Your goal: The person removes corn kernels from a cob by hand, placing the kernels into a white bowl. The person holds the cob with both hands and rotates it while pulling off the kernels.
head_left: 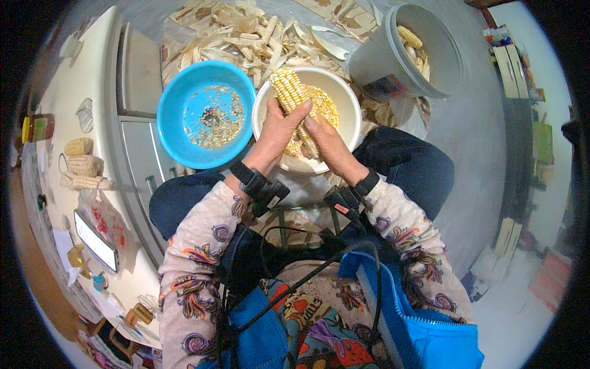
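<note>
Head view. I look down on a smooth grey floor [473, 129] strewn with pale dry corn husks [246, 46]; at left, a cream-white, round-edged desk [95, 55] bears more cobs [86, 165]. Round blue plastic basin [174, 101]: small pale fragments, a dark clump. Round white bowl [355, 120]: loose yellow kernels [326, 109]. Grey cylindrical bucket [376, 64]: cobs and husk. Above the white bowl, left hand [276, 134] and right hand [332, 146] are both clamped around one long yellow-and-white corn cob [287, 88].
</note>
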### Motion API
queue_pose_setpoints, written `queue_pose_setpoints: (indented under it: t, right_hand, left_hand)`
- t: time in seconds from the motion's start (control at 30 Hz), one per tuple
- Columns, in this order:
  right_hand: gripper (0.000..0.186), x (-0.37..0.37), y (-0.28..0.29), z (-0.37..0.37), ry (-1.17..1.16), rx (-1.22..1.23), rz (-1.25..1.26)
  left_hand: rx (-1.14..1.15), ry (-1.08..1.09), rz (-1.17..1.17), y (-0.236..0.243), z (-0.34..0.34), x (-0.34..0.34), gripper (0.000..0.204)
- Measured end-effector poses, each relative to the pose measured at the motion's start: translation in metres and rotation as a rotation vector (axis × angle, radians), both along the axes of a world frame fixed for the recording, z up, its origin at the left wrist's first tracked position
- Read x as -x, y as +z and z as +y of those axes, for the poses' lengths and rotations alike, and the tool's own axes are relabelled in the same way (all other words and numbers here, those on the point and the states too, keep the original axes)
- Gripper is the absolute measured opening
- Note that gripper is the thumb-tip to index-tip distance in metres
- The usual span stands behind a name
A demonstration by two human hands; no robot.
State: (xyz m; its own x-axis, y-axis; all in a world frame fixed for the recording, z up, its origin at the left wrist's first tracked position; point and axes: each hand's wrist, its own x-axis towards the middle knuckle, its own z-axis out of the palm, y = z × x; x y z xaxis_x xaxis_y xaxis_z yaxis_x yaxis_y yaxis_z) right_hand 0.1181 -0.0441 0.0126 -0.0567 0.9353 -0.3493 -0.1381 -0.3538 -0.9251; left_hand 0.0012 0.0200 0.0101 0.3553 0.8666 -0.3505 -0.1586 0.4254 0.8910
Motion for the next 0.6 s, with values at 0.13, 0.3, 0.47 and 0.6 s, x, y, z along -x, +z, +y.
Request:
queue_pose_setpoints:
  t: [0.13,0.3,0.47,0.6]
  right_hand:
    - [0.048,0.000,0.018,-0.007,-0.083,0.265,0.478]
    - [0.062,-0.004,0.027,-0.010,-0.094,0.480,0.711]
    - [0.063,-0.012,0.017,-0.012,-0.052,0.520,0.947]
    - [0.063,-0.015,0.015,-0.011,-0.022,0.534,1.055]
  left_hand:
    - [0.120,0.032,-0.208,0.015,0.012,0.008,0.036]
    - [0.276,0.048,-0.443,0.020,0.020,0.017,0.030]
    - [0.249,0.041,-0.408,0.020,0.020,0.020,0.029]
    - [0.211,0.047,-0.374,0.020,0.021,0.018,0.031]
